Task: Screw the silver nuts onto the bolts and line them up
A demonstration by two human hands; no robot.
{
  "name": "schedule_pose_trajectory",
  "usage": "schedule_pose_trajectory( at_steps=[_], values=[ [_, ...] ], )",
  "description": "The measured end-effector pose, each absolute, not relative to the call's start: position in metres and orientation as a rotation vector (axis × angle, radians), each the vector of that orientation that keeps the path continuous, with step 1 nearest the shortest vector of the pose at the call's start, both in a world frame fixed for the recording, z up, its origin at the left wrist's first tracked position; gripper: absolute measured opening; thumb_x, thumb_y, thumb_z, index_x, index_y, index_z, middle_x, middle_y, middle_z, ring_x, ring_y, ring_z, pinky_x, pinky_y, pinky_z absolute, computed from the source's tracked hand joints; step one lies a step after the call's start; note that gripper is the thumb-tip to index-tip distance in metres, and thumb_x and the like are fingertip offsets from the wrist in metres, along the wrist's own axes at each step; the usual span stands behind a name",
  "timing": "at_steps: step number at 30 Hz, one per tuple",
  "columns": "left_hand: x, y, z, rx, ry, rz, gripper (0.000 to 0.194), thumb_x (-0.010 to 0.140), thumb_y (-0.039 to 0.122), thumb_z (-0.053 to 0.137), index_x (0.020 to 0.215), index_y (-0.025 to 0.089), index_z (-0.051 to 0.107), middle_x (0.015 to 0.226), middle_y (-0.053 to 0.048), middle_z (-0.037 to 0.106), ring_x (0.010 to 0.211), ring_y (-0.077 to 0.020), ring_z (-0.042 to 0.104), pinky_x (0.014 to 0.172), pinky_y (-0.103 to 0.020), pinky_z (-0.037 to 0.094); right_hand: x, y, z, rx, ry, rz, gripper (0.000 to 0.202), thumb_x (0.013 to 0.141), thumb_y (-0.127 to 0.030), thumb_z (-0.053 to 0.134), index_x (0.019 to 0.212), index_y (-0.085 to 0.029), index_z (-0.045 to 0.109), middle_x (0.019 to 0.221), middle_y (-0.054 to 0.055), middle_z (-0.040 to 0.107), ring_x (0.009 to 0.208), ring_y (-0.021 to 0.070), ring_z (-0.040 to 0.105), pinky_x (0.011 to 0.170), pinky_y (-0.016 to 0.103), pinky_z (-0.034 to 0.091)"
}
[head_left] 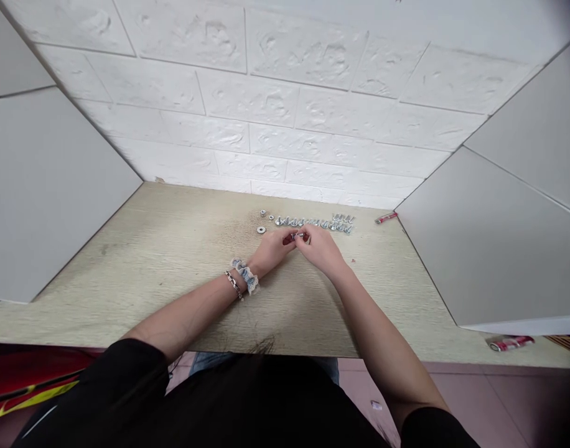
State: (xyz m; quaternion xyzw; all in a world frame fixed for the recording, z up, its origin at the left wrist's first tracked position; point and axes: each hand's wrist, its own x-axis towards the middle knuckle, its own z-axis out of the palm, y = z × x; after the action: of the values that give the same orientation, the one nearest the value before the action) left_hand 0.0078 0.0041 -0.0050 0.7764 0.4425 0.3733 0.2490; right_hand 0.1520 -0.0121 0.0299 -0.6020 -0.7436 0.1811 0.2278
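My left hand (272,250) and my right hand (320,250) meet above the table, fingertips closed on a small shiny metal bolt (298,235). Fingers cover most of it, so any nut or washer on it cannot be made out. Just beyond my hands runs a row of bolts fitted with washers (285,221), most of them standing head-down or tilted. To the left of the row lie a loose flat washer (261,230), a small nut (271,217) and another small metal piece (263,213). Several plain bolts (343,218) lie together behind the row's right end.
The pale wooden tabletop (182,249) ends at a white brick-pattern wall (275,118). Grey panels (56,186) close off both sides. One red battery (386,218) lies by the right panel, another red battery (511,343) near the front right edge beside a wicker item (567,342).
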Motion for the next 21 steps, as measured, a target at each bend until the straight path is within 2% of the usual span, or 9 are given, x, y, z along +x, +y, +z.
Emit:
schedule_pose_trajectory(
  at_steps=[4,8,11,15,18,21],
  values=[
    [0.0089,0.0035,-0.0056,2.115,1.171,1.014,0.021,0.081,0.021,0.058,0.099,0.018,0.068,0.077,0.000,0.068,0.067,-0.0112,0.057,0.068,-0.023,0.044,0.1520,-0.0093,0.0245,-1.682,-2.087,0.422,0.020,0.086,-0.030,0.040,0.074,-0.020,0.052,0.080,0.004,0.061,0.074,0.0166,0.051,0.062,0.027,0.032],
    [0.0089,0.0046,-0.0057,2.098,1.191,1.021,0.015,0.081,0.025,0.058,0.088,0.015,0.068,0.071,0.000,0.065,0.065,-0.0106,0.054,0.063,-0.023,0.042,0.1525,-0.0096,0.0267,-1.652,-2.091,0.469,0.035,0.091,-0.039,0.035,0.064,-0.020,0.048,0.072,0.002,0.059,0.068,0.0148,0.049,0.059,0.026,0.030],
    [0.0088,0.0053,-0.0053,2.066,1.214,1.031,0.016,0.081,0.026,0.059,0.088,0.015,0.068,0.068,0.001,0.062,0.063,-0.0098,0.052,0.063,-0.022,0.041,0.1528,-0.0120,0.0318,-1.713,-2.010,0.486,0.037,0.089,-0.046,0.036,0.066,-0.020,0.051,0.070,0.001,0.059,0.066,0.0148,0.049,0.058,0.026,0.030],
    [0.0080,0.0055,-0.0048,2.031,1.256,1.032,0.023,0.078,0.021,0.061,0.100,0.017,0.069,0.070,0.002,0.063,0.064,-0.0104,0.054,0.065,-0.023,0.043,0.1524,-0.0133,0.0338,-1.667,-1.961,0.527,0.016,0.081,-0.031,0.046,0.084,-0.021,0.059,0.078,0.001,0.062,0.074,0.0159,0.053,0.064,0.026,0.035],
    [0.0074,0.0053,-0.0052,2.076,1.232,1.016,0.028,0.078,0.020,0.061,0.105,0.019,0.068,0.076,0.001,0.067,0.068,-0.0109,0.056,0.068,-0.023,0.044,0.1527,-0.0121,0.0312,-1.623,-1.984,0.547,0.018,0.076,-0.022,0.046,0.086,-0.020,0.061,0.084,0.003,0.063,0.079,0.0169,0.055,0.069,0.027,0.037],
    [0.0072,0.0047,-0.0054,2.121,1.200,1.004,0.029,0.080,0.020,0.060,0.107,0.020,0.068,0.083,0.000,0.070,0.071,-0.0115,0.058,0.070,-0.023,0.045,0.1529,-0.0113,0.0289,-1.614,-1.987,0.545,0.018,0.077,-0.022,0.045,0.084,-0.019,0.061,0.084,0.004,0.064,0.078,0.0168,0.054,0.069,0.028,0.037]
  ],
)
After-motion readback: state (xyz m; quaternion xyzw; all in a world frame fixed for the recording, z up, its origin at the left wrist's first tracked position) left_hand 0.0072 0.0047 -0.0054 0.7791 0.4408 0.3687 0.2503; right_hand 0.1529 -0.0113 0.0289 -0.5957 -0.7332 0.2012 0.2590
